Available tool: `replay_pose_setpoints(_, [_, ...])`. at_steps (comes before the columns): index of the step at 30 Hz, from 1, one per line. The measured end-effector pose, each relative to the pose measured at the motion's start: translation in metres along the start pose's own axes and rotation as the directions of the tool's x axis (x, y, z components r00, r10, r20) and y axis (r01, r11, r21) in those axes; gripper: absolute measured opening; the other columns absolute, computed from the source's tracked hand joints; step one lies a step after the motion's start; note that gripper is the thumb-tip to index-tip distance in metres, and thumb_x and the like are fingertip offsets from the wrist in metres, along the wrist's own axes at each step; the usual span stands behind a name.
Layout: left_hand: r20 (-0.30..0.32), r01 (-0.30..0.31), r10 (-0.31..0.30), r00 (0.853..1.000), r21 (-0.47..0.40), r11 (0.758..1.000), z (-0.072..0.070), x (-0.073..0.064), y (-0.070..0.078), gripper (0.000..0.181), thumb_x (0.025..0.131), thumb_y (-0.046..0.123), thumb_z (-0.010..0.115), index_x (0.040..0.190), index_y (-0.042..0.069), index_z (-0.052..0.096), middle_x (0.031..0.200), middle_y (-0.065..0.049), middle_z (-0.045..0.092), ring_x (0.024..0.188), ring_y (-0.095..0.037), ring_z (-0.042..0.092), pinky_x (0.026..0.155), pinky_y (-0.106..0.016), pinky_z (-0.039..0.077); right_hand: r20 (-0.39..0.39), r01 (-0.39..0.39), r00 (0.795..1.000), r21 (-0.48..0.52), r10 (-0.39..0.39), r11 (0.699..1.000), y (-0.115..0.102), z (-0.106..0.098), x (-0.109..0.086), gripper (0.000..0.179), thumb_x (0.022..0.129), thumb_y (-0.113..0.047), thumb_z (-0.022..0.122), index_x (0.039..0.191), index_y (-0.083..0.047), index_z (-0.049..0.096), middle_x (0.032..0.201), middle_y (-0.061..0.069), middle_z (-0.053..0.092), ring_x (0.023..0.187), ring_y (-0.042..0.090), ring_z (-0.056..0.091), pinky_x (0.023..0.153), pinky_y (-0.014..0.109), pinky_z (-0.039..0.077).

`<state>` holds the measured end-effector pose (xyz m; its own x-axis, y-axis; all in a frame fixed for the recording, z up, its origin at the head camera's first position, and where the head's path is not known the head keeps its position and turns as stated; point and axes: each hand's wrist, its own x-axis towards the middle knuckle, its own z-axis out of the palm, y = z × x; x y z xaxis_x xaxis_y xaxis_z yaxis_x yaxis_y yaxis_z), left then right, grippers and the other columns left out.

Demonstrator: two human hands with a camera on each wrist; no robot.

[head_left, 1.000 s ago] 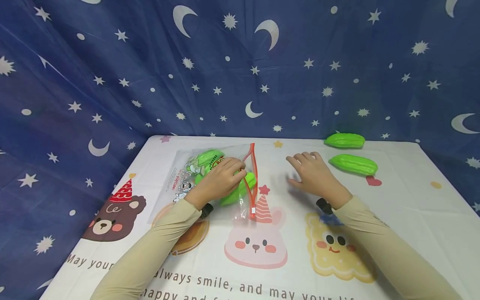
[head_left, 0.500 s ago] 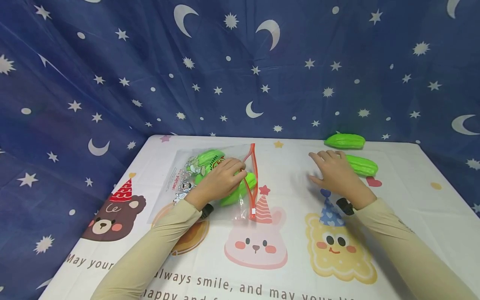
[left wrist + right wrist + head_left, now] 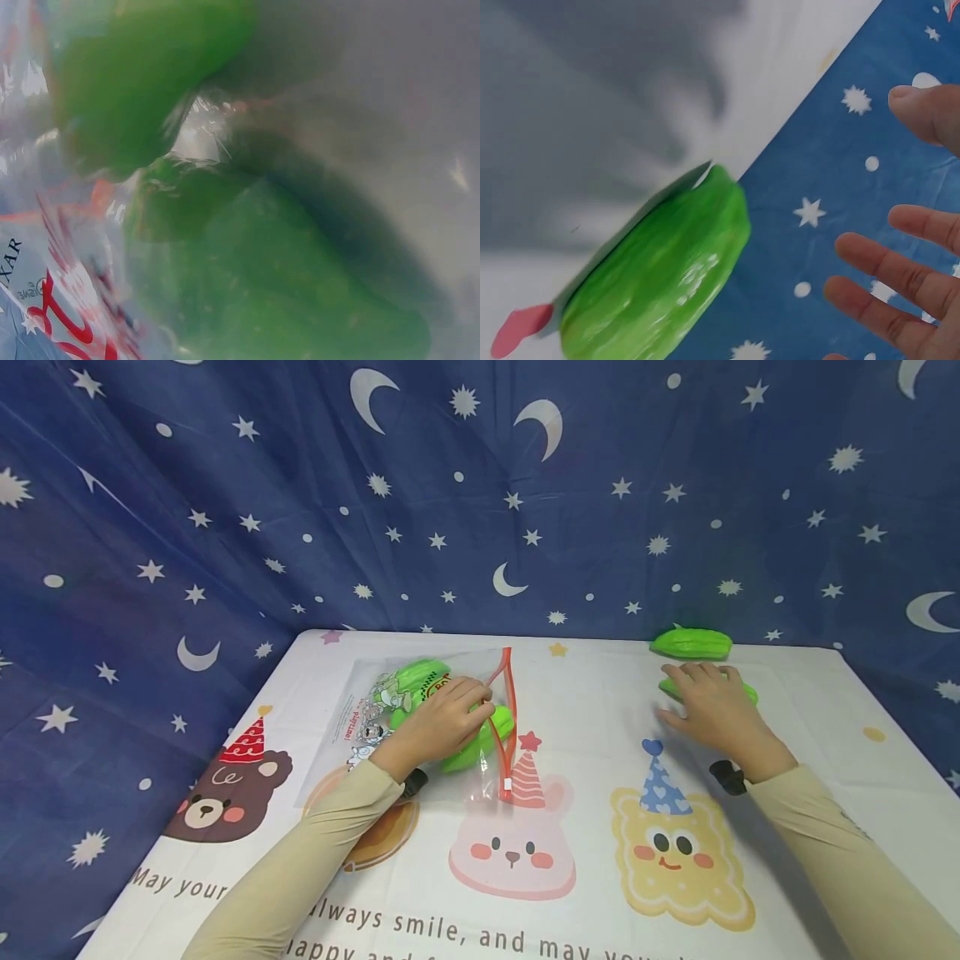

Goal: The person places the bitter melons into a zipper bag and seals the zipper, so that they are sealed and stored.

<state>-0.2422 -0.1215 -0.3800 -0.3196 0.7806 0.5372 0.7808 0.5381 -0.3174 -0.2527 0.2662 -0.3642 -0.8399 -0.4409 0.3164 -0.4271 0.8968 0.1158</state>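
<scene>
"Bright-green ridged gourd [image 3: 652,277], long and glossy: it lies on the white cloth-covered counter [image 3: 585,860] beneath the right hand [image 3: 716,710], its ends showing either side. Does that hand have it?"

"No. The fingers are spread and relaxed, and the right wrist view shows them apart from its skin."

"How do you expect it to handle?"

"Light, I'd guess, perhaps moulded foam or hollow plastic, and stiff enough to keep its shape. The shine suggests it could slip or roll if pinched near a tapered end."

"So where to take hold?"

"Across its middle, straight below the palm, thumb along one side and fingers over the other, pads settled into the grooves. I'd squeeze gently, since a soft surface may dent."

"And its matching second green gourd [image 3: 692,643]?"

"Just beyond the right hand's fingertips, at the counter's far edge. The same middle grip should suit it."

"What about the left hand [image 3: 442,718]?"

"It pinches the upper lip of a limp, clear plastic bag [image 3: 457,783]. More bagged green gourds [image 3: 483,743] lie under and beside that hand; I can't count them surely. The film looks slick, so the red zip edge [image 3: 512,685] is probably its firmest hold."
</scene>
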Motion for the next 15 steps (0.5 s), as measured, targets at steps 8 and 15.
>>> replay_pose_setpoints(8, [0.006, 0.002, -0.002, 1.000, 0.003, 1.000, 0.000, 0.000, 0.000, 0.009, 0.084, 0.006, 0.057, 0.092, 0.007, 0.060, 0.101, -0.007, 0.061, 0.100, -0.024, 0.057, 0.098, -0.033, 0.045, 0.032, -0.061, 0.998, -0.014, 0.061, 0.998, 0.016, 0.000, -0.009, 0.062, 0.076, -0.030, 0.070, 0.125, 0.003, 0.050, 0.114, 0.030, 0.057, 0.106, 0.048, 0.052, 0.083, 0.065, 0.039])
replay_pose_setpoints(15, [0.006, -0.003, 0.003, 1.000, 0.005, 1.000, 0.001, 0.000, 0.000, 0.009, 0.084, 0.006, 0.057, 0.092, 0.007, 0.060, 0.100, -0.007, 0.061, 0.099, -0.024, 0.057, 0.098, -0.033, 0.045, 0.029, -0.083, 0.996, -0.023, 0.084, 0.996, 0.031, 0.002, -0.016, 0.062, 0.075, -0.029, 0.072, 0.123, 0.005, 0.050, 0.112, 0.033, 0.056, 0.103, 0.049, 0.052, 0.082, 0.066, 0.039])
